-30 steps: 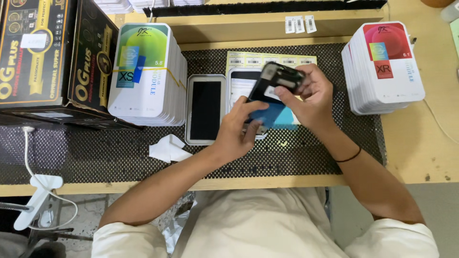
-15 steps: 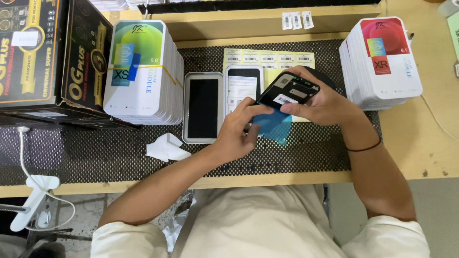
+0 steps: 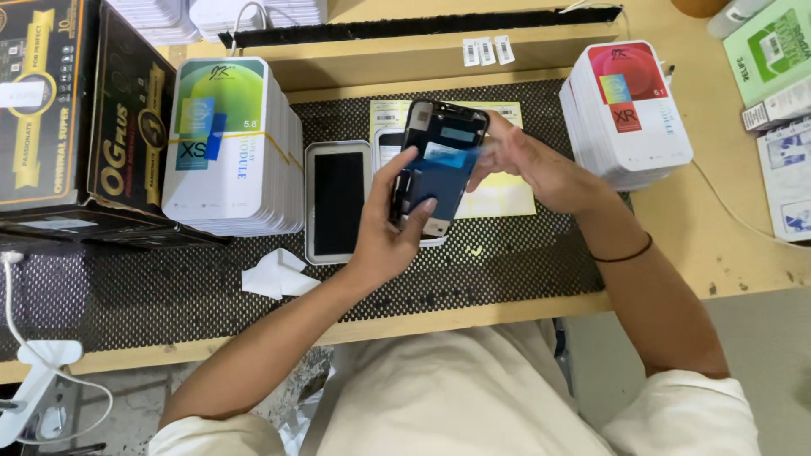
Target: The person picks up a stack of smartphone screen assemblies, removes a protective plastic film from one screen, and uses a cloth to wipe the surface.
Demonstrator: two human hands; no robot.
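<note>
Hands at work over a black mesh mat (image 3: 211,312) on a wooden worktop (image 3: 743,253), seen from above. Left hand (image 3: 390,232) curled round the near end of a dark phone screen panel (image 3: 439,165), thumb along its left edge, fingers (image 3: 422,215) wrapped under and over its lower part. Right hand (image 3: 528,165) at the panel's right edge, fingers pinching a pale blue film (image 3: 448,156) lying across the panel's face; black band (image 3: 623,252) on that wrist. Panel held tilted above the mat, clear of the worktop, near the middle of the scene.

Directly beneath, partly hidden: a yellow sheet (image 3: 498,198) and a white-framed screen (image 3: 386,143). Just left of those, another screen with white surround and black glass (image 3: 338,201), flat on the mat. Further left, a stack of white boxes with a green top (image 3: 228,148), bound with a yellow band; beyond it, black and gold cartons (image 3: 68,110). Crumpled white tissue (image 3: 274,274) on the mat near the left forearm. Right of the hands, a second stack of white boxes with a red top (image 3: 629,110). White cable (image 3: 34,371) at the near left corner. Small white labels (image 3: 487,51) on the far raised ledge.
</note>
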